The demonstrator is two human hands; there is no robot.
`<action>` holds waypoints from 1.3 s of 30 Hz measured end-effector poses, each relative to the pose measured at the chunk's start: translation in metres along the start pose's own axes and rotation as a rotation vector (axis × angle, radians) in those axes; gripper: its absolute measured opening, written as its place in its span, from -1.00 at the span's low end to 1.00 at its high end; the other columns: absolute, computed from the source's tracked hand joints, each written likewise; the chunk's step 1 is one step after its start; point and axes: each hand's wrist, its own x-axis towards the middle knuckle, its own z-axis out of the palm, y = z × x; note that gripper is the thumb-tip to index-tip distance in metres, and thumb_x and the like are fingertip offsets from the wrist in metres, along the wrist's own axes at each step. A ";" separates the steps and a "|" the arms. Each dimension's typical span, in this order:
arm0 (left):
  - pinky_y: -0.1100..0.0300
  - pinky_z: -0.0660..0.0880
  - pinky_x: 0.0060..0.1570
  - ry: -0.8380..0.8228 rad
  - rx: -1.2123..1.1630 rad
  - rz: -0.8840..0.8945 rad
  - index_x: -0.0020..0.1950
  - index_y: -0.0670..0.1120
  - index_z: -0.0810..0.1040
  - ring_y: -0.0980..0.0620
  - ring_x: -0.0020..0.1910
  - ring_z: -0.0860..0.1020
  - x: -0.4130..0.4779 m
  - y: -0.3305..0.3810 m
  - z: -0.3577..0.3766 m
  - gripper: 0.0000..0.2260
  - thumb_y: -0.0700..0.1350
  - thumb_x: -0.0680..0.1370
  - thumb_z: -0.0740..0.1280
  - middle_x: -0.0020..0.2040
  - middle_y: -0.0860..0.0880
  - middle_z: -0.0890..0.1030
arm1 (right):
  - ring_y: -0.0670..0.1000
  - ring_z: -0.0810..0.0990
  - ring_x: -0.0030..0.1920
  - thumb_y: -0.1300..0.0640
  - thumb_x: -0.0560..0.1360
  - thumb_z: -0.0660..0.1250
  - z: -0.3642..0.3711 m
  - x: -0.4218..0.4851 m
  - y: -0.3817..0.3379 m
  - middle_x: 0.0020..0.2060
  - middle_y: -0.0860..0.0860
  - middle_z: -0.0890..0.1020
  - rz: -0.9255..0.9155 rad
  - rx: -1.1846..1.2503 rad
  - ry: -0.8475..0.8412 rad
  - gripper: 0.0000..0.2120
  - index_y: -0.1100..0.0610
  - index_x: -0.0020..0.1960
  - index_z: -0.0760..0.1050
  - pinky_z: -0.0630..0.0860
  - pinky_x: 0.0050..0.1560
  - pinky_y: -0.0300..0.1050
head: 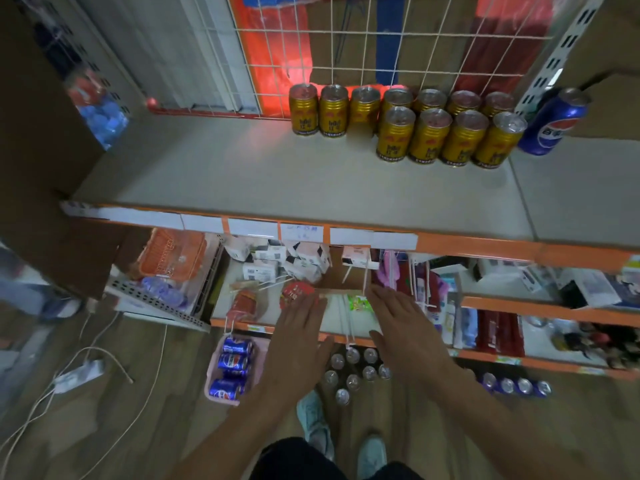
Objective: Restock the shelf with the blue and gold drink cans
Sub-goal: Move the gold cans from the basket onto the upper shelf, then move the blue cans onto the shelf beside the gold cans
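Observation:
Several gold cans (429, 133) stand in two rows at the back right of the top shelf (263, 181), with one blue can (554, 123) at their right end. On the floor below, a pink basket (214, 393) holds blue cans (233, 367) lying on their sides. Beside it stand several cans seen from their silver tops (353, 372), and a row of blue cans (516, 386) lies farther right. My left hand (298, 344) and my right hand (405, 327) hover side by side above the floor cans, fingers straight, holding nothing.
The lower shelf (346, 336) carries small packets, boxes and hanging goods. A white wire grid (381, 46) backs the top shelf. An orange basket (173, 254) sits at left. A power strip (79, 375) and cables cross the floor. My light shoes (315, 424) stand near the cans.

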 end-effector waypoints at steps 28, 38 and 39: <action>-0.21 0.58 0.14 -0.208 -0.064 -0.400 0.40 -0.18 0.46 -0.26 0.29 0.54 -0.143 -0.054 0.059 -0.27 -0.14 0.28 0.62 0.37 -0.23 0.52 | 0.21 0.42 0.45 0.08 0.49 0.45 0.120 -0.047 -0.071 0.45 0.13 0.45 -0.192 0.034 -0.397 -0.34 0.16 0.53 0.33 0.32 0.45 0.15; -0.13 0.53 0.19 -0.188 -0.064 -0.449 0.42 -0.23 0.46 -0.29 0.26 0.56 -0.211 -0.239 0.080 -0.30 -0.11 0.33 0.58 0.37 -0.23 0.52 | 0.15 0.34 0.48 0.02 0.55 0.30 0.243 0.013 -0.217 0.51 0.08 0.35 -0.201 0.037 -0.500 -0.35 0.11 0.58 0.20 0.26 0.48 0.06; -0.13 0.52 0.21 -0.191 -0.053 -0.452 0.43 -0.22 0.46 -0.28 0.28 0.55 -0.216 -0.256 0.088 -0.32 -0.09 0.36 0.56 0.39 -0.23 0.51 | 0.14 0.31 0.51 0.01 0.57 0.28 0.260 0.017 -0.228 0.52 0.07 0.34 -0.212 0.050 -0.506 -0.36 0.11 0.59 0.18 0.23 0.50 0.05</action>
